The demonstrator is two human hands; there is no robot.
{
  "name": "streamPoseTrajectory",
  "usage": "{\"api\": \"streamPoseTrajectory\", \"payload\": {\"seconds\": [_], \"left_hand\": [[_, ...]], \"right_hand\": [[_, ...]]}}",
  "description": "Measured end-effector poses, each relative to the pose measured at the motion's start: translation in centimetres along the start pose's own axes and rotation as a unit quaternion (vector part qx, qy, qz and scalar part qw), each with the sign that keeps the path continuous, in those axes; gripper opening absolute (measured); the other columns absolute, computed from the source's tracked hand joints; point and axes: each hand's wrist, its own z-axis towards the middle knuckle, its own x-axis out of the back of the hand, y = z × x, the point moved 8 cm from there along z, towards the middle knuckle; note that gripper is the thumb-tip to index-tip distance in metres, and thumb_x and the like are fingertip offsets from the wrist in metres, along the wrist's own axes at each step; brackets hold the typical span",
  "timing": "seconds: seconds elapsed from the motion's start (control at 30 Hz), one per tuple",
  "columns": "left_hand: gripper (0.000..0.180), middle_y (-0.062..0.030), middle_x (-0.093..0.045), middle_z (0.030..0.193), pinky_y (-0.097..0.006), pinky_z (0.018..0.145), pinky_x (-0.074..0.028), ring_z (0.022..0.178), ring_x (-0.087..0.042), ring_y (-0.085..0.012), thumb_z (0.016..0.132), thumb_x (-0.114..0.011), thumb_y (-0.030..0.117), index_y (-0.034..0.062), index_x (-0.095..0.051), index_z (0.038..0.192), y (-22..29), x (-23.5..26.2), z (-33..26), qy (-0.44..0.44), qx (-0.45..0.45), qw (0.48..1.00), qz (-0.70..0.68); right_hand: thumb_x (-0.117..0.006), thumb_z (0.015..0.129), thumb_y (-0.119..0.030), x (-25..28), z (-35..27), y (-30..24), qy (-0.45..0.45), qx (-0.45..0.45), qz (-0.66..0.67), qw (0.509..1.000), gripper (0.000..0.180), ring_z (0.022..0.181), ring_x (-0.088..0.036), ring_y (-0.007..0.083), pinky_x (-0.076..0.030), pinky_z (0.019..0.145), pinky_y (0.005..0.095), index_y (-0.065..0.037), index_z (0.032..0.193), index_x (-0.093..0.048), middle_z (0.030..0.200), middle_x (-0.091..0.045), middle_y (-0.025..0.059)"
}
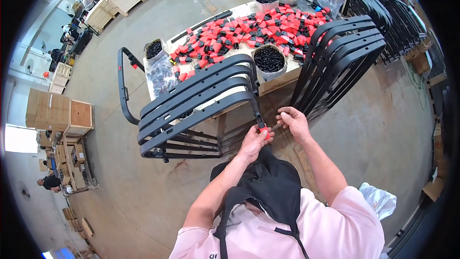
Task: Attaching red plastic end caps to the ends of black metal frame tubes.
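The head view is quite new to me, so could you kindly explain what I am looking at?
There is no machine here, just a person's two bare hands. The single picture comes from a wide fisheye camera worn on the head, looking down, so straight edges bend. The left hand holds a red piece at the end of a curved black frame. The right hand is raised nearby; whether its fingertips pinch something small is unclear. On the table beyond lie a heap of red-and-black pieces and containers of small black parts.
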Motion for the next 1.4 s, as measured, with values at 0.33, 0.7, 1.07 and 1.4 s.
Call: {"api": "streamPoseTrajectory", "payload": {"seconds": [0.33, 0.7, 1.07, 1.4], "left_hand": [[0.034, -0.0129, -0.061, 0.141, -0.04, 0.106, -0.058, 0.123, -0.067, -0.0258, 0.113, -0.058, 0.012, 0.006, -0.046, 0.143, -0.2, -0.1, 2.6, 0.041, -0.02, 0.999, -0.013], [0.037, -0.0082, -0.059, 0.145, -0.042, 0.108, -0.055, 0.127, -0.065, -0.0246, 0.112, -0.058, 0.009, 0.0106, -0.046, 0.147, -0.4, 0.8, 2.8, 0.026, -0.031, 0.999, 0.006], [0.039, -0.0069, -0.059, 0.144, -0.042, 0.105, -0.055, 0.127, -0.065, -0.0225, 0.112, -0.057, 0.007, 0.0121, -0.045, 0.148, -0.1, 0.4, 2.8, 0.031, -0.039, 0.999, 0.016], [0.037, -0.0081, -0.057, 0.144, -0.041, 0.104, -0.057, 0.124, -0.065, -0.0225, 0.112, -0.055, 0.006, 0.01, -0.044, 0.147, -0.2, 0.3, 2.8, 0.037, -0.03, 0.999, 0.016]], "right_hand": [[-0.063, 0.106, -0.013, -1.0, 3.2, 0.8, -0.032, -0.023, -0.015, 0.999, 0.022, 0.086, -0.066, 0.0094, -0.053, 0.075, 0.0271, -0.004, 0.123, -0.075, 0.101, -0.075, 0.0041], [-0.064, 0.105, -0.01, -3.1, 4.2, 2.0, -0.075, -0.03, -0.061, 0.995, 0.021, 0.085, -0.065, 0.0113, -0.057, 0.078, 0.0296, -0.001, 0.121, -0.074, 0.1, -0.074, 0.0048], [-0.065, 0.101, -0.01, -3.6, 4.4, 1.7, -0.081, 0.005, -0.095, 0.992, 0.023, 0.088, -0.071, 0.0166, -0.059, 0.083, 0.0345, -0.002, 0.12, -0.075, 0.1, -0.077, 0.0092], [-0.065, 0.101, -0.01, -3.5, 4.6, 1.5, -0.099, 0.009, -0.149, 0.984, 0.023, 0.088, -0.07, 0.0155, -0.059, 0.082, 0.0345, -0.003, 0.121, -0.075, 0.098, -0.076, 0.0088]]}}
